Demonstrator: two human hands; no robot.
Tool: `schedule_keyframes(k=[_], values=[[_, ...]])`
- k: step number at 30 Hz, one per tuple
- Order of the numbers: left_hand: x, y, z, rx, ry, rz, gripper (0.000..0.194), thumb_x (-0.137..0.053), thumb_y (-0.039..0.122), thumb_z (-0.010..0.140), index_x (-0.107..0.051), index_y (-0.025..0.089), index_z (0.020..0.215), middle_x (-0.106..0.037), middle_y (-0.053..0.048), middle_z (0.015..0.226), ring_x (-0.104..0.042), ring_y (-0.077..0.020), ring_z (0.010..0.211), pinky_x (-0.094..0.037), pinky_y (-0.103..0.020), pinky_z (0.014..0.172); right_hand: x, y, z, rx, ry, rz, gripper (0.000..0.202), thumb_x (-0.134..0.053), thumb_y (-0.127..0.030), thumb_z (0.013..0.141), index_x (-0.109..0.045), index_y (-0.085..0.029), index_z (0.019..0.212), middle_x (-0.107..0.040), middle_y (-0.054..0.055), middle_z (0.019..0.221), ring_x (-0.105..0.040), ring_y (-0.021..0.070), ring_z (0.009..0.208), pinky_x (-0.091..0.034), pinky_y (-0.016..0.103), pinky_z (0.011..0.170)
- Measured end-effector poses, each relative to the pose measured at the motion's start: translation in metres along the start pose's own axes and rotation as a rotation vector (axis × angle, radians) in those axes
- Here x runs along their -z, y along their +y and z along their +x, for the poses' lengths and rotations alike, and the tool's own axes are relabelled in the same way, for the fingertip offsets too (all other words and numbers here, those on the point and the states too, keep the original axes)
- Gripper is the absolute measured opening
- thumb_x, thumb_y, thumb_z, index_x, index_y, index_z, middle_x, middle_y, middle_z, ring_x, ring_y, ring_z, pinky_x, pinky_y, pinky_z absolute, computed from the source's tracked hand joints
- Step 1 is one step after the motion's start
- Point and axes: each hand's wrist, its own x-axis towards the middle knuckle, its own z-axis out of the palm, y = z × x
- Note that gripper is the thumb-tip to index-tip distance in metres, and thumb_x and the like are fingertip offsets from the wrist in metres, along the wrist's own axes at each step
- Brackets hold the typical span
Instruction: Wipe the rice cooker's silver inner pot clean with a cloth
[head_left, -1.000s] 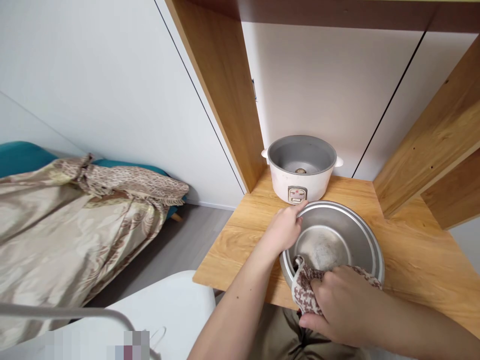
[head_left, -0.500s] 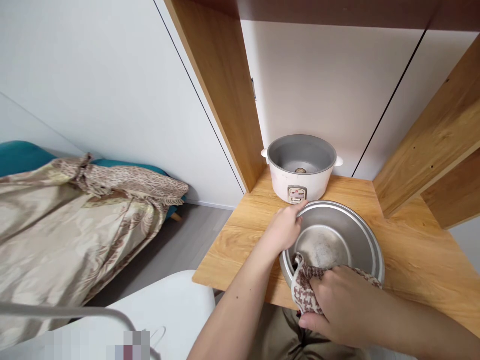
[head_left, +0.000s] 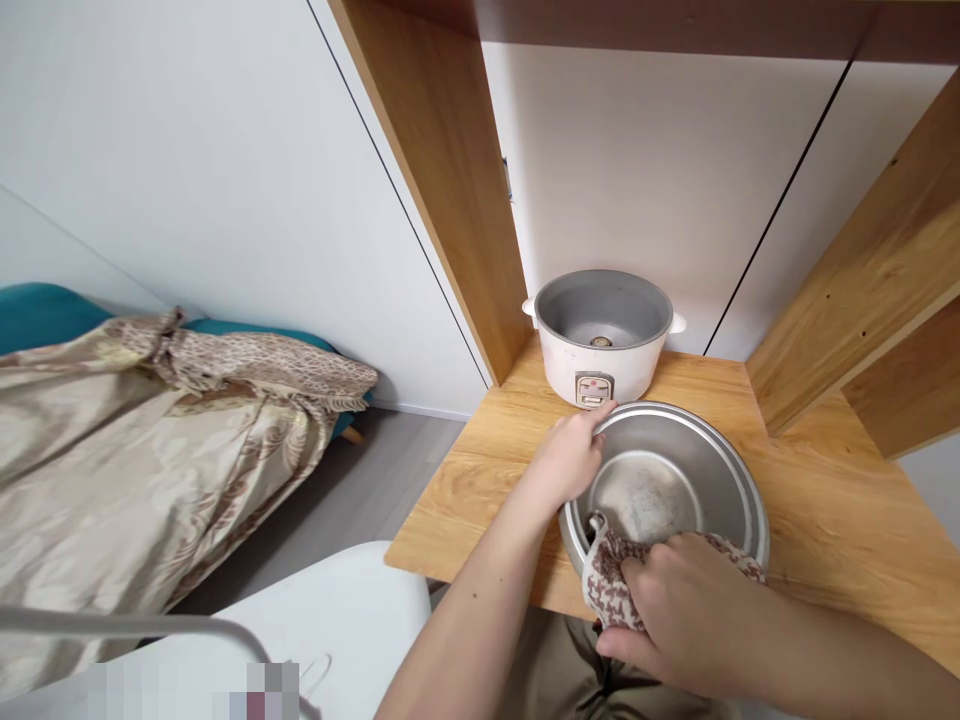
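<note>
A round metal pot (head_left: pixel 724 470) lies on the wooden table, its hollow side facing up. My left hand (head_left: pixel 571 455) grips its left rim, with the index finger stretched along the edge. A brown and white patterned cloth (head_left: pixel 611 585) is bunched in my right hand (head_left: pixel 671 600) over the near rim, and part of it hangs inside the pot. Just behind the pot stands a white rice cooker body (head_left: pixel 559 365) without a lid, its grey inside showing.
Wooden shelf panels (head_left: pixel 450 200) rise at the table's left and right, with a shelf across the top. The wooden table (head_left: pixel 465 490) ends at the lower left beside a white chair (head_left: pixel 360 600). A sofa with a patterned cover (head_left: pixel 150 480) stands farther left.
</note>
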Motion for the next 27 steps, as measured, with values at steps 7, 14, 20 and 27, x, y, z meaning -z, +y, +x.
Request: schedule_keyframes(k=[7, 14, 20, 27], values=[[0.001, 0.001, -0.001, 0.0, -0.002, -0.017, 0.059, -0.053, 0.008, 0.097, -0.06, 0.022, 0.153, -0.063, -0.007, 0.153, -0.059, -0.0273, 0.143, -0.045, -0.037, 0.122, 0.003, 0.004, 0.001, 0.051, -0.007, 0.011, 0.053, -0.057, -0.068, 0.101, -0.075, -0.018, 0.095, -0.078, 0.01, 0.079, -0.074, 0.0305, 0.07, -0.044, 0.037, 0.06], [0.002, 0.001, -0.001, -0.006, -0.001, -0.018, 0.059, -0.052, 0.006, 0.096, -0.06, 0.022, 0.153, -0.064, -0.007, 0.152, -0.059, -0.0273, 0.144, -0.045, -0.037, 0.122, 0.002, -0.003, 0.001, -0.031, -0.032, -0.042, 0.058, -0.055, -0.069, 0.101, -0.077, -0.016, 0.097, -0.078, 0.014, 0.079, -0.075, 0.0322, 0.071, -0.049, 0.039, 0.066], [0.001, 0.001, -0.001, -0.005, 0.003, 0.0, 0.059, -0.052, 0.007, 0.096, -0.06, 0.022, 0.153, -0.065, -0.007, 0.15, -0.062, -0.0272, 0.141, -0.046, -0.037, 0.121, 0.009, 0.009, 0.0, 0.055, -0.05, 0.127, 0.047, -0.06, -0.062, 0.101, -0.076, -0.019, 0.092, -0.08, 0.01, 0.084, -0.074, 0.0276, 0.073, -0.046, 0.033, 0.063], [0.0, -0.001, -0.001, -0.012, 0.002, -0.003, 0.059, -0.052, 0.008, 0.097, -0.06, 0.023, 0.153, -0.064, -0.006, 0.152, -0.061, -0.0273, 0.142, -0.046, -0.037, 0.121, -0.004, -0.001, 0.001, 0.006, 0.005, -0.071, 0.061, -0.056, -0.073, 0.1, -0.077, -0.015, 0.094, -0.076, 0.012, 0.073, -0.074, 0.0304, 0.066, -0.049, 0.037, 0.064]])
